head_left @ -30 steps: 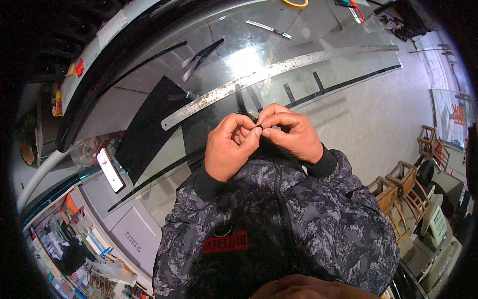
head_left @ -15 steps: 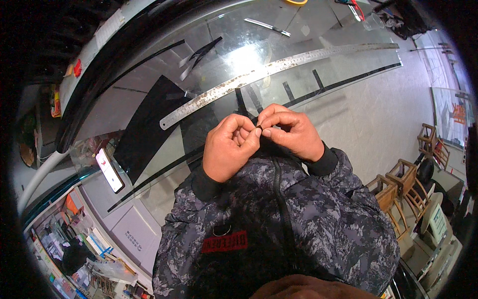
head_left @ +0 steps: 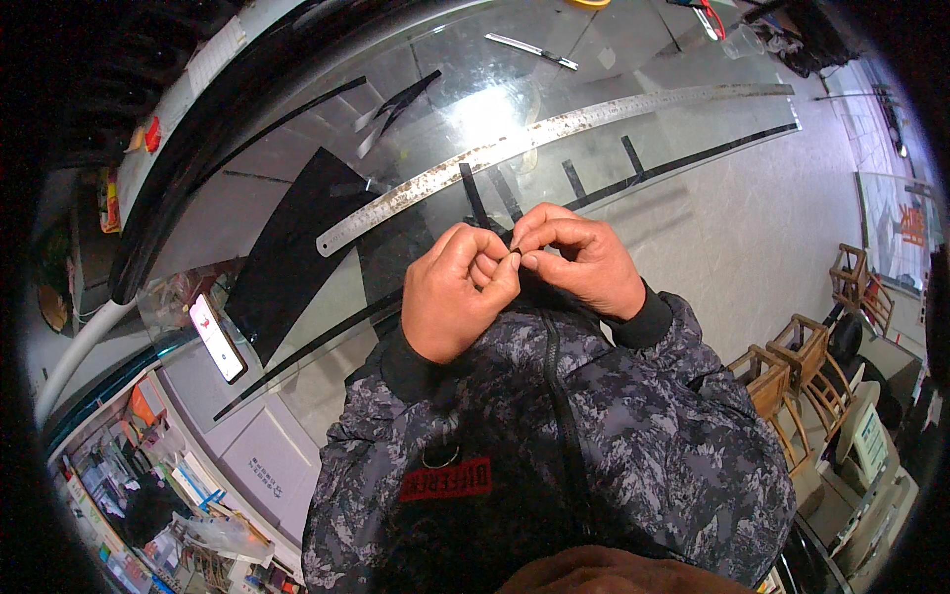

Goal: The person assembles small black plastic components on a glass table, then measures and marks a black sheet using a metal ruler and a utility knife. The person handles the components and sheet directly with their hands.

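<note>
2 hands [head_left: 457, 292] [head_left: 586, 262] pinch a small black piece [head_left: 516, 250].

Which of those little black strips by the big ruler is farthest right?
The short strip beside the long black strip; the other little strips are all to its left, toward the ruler's rounded end.

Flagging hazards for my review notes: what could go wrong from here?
The small dark piece, held only by the fingertips of the left hand and right hand, might slip. The slim cutter lies on the glass tabletop and might nick a reaching hand; whether its blade is out is unclear. A bump might shift the metal ruler.
</note>
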The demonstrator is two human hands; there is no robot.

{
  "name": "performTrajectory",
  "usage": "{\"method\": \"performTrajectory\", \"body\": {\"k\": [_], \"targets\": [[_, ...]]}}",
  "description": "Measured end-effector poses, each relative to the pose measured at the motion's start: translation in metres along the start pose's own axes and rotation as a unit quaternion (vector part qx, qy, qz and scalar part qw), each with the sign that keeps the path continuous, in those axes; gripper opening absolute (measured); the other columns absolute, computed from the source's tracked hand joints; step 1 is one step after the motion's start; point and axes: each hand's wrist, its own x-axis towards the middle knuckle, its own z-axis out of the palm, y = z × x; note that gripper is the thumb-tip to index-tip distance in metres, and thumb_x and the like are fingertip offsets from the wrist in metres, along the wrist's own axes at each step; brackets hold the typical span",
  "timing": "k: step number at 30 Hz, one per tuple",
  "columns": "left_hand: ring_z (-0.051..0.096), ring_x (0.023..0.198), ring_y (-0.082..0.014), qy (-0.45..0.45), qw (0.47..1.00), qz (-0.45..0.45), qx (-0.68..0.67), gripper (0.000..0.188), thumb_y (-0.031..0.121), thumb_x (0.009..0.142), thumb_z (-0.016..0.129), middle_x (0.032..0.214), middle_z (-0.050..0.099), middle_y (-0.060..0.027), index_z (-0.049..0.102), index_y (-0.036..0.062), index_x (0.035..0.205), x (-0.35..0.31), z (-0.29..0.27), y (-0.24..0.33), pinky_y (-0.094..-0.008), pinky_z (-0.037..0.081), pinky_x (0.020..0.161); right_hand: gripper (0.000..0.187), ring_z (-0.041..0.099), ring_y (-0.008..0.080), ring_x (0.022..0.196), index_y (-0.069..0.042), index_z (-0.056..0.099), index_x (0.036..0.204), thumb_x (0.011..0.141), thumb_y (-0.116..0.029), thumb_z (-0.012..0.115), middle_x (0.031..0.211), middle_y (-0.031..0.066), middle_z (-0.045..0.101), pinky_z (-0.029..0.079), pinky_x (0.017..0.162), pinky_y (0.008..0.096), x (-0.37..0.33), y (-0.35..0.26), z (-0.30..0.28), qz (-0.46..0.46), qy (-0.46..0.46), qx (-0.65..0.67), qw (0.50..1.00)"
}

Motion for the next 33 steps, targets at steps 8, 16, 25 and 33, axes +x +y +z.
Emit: {"method": "performTrajectory", "body": {"k": [8, 16, 25, 33], "targets": [[0.073, 0.070, -0.0181, -0.001, 1.000, 0.000, 0.020, 0.015, 0.011, 0.093, 0.084, 0.089, 0.070, -0.0088, 0.071, 0.0042, 0.096, 0.001, -0.001, 0.005, -0.0318, 0.059, 0.067, 0.008, 0.068, 0.0189, 0.112, 0.001, 0.074, 0.104, 0.096, 0.003, 0.071, 0.114, 0.0086, 0.071, 0.053, 0.101, 0.0335, 0.001, -0.004, 0.006, -0.008, 0.032, -0.028, 0.999], [0.069, 0.072, -0.0136, -0.039, 0.999, -0.014, -0.023, 0.016, 0.012, 0.095, 0.084, 0.090, 0.071, -0.0088, 0.071, 0.0025, 0.099, 0.000, 0.002, 0.000, -0.0298, 0.058, 0.070, 0.006, 0.065, 0.0181, 0.105, -0.001, 0.064, 0.095, 0.092, 0.004, 0.066, 0.108, 0.0088, 0.069, 0.052, 0.098, 0.0328, 0.001, -0.003, 0.012, -0.015, 0.045, -0.016, 0.999], [0.053, 0.079, -0.0017, -0.097, 0.973, -0.095, -0.185, 0.012, 0.013, 0.106, 0.077, 0.089, 0.061, 0.0074, 0.068, 0.0040, 0.106, -0.002, 0.000, -0.006, -0.0227, 0.046, 0.071, 0.009, 0.057, 0.0114, 0.103, 0.001, 0.064, 0.100, 0.094, 0.006, 0.058, 0.117, 0.0063, 0.065, 0.048, 0.093, 0.0276, -0.002, -0.002, 0.005, 0.010, 0.008, 0.051, 0.999], [0.052, 0.079, -0.0013, -0.088, 0.976, -0.097, -0.174, 0.013, 0.013, 0.107, 0.077, 0.089, 0.061, 0.0074, 0.068, 0.0039, 0.107, -0.001, -0.002, -0.005, -0.0223, 0.045, 0.070, 0.009, 0.060, 0.0104, 0.106, 0.002, 0.071, 0.109, 0.103, 0.002, 0.064, 0.122, 0.0055, 0.065, 0.050, 0.094, 0.0285, -0.004, -0.006, 0.004, 0.052, 0.009, 0.093, 0.994]]}}
